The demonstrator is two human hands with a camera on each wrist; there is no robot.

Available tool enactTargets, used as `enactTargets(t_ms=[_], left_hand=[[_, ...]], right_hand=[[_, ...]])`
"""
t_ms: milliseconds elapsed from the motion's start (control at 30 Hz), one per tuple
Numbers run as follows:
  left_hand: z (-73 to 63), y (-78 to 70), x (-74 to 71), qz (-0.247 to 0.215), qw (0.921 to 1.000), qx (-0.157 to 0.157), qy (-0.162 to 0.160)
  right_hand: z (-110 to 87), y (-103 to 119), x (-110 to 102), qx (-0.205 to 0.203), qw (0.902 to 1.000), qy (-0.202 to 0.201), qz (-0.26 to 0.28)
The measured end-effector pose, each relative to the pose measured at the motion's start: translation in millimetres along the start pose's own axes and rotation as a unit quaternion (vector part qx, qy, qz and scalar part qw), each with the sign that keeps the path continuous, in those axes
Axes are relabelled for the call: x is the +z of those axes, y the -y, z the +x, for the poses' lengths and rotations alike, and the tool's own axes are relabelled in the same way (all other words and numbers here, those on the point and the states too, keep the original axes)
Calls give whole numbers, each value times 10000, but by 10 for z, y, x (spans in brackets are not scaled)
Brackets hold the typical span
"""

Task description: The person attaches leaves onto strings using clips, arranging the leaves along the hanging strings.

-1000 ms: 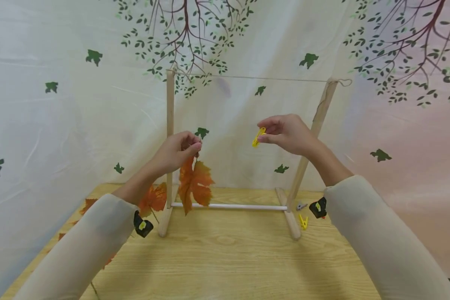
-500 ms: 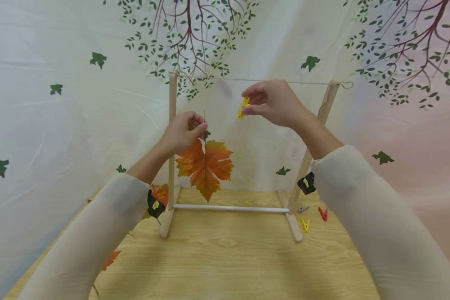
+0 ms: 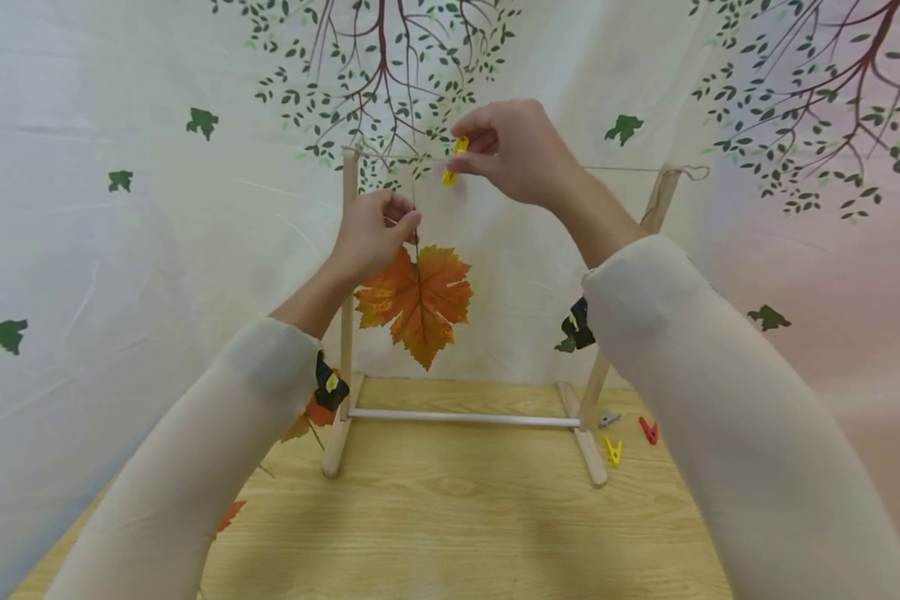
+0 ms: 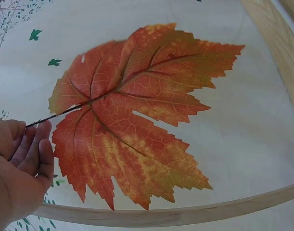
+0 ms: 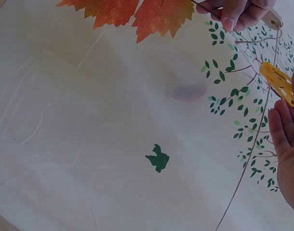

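My left hand (image 3: 378,231) pinches the thin dark stem of an orange autumn leaf (image 3: 424,308), which hangs down below the fingers. The left wrist view shows the whole leaf (image 4: 122,101) spread out, its stem running between thumb and fingertips. Higher and to the right, my right hand (image 3: 521,154) pinches a yellow clothespin (image 3: 456,162) between thumb and fingers. That clothespin overlaps the string (image 3: 618,168) in the head view; the right wrist view also has the yellow clothespin (image 5: 278,83) across the string. The leaf's stem tip reaches up close to the string's left part.
A wooden frame has a left post (image 3: 350,275), a right post (image 3: 660,200) and a white bottom rod (image 3: 465,416). Grey (image 3: 608,419), yellow (image 3: 613,451) and red (image 3: 648,431) clothespins lie on the table (image 3: 450,517) at right. More orange leaves (image 3: 321,412) lie at left, partly behind my sleeve.
Both hands have risen toward the string, the right one also moving left with the yellow clothespin. The leaf has come up with the left hand and turned its broad face to the head camera.
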State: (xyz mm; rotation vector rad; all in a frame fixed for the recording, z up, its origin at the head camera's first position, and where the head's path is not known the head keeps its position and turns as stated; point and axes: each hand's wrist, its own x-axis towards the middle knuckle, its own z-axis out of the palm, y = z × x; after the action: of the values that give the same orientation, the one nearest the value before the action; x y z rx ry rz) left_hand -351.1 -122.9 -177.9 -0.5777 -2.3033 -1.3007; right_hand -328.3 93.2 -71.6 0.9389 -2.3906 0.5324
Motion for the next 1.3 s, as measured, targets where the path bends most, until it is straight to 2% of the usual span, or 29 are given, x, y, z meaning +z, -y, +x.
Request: enactTargets(t_ms=[167, 400, 633, 733, 967, 1300], left_hand=[[43, -62, -52, 78, 9999, 7, -84], [103, -146, -61, 89, 9998, 22, -179], [96, -171, -62, 136, 9993, -30, -360], [97, -185, -49, 135, 9989, 93, -450], [73, -213, -31, 578, 9948, 156, -825], [44, -192, -18, 632, 9924, 234, -1030]], right_hand=[[125, 68, 47, 117, 9997, -161, 143], [242, 91, 101, 366, 9968, -678, 215], [329, 164, 215, 534, 9885, -905, 1084], [339, 182, 249, 505, 9880, -981, 1077], [322, 166, 302, 267, 9884, -1166, 939], [327, 149, 363, 175, 9860, -1192, 1148]])
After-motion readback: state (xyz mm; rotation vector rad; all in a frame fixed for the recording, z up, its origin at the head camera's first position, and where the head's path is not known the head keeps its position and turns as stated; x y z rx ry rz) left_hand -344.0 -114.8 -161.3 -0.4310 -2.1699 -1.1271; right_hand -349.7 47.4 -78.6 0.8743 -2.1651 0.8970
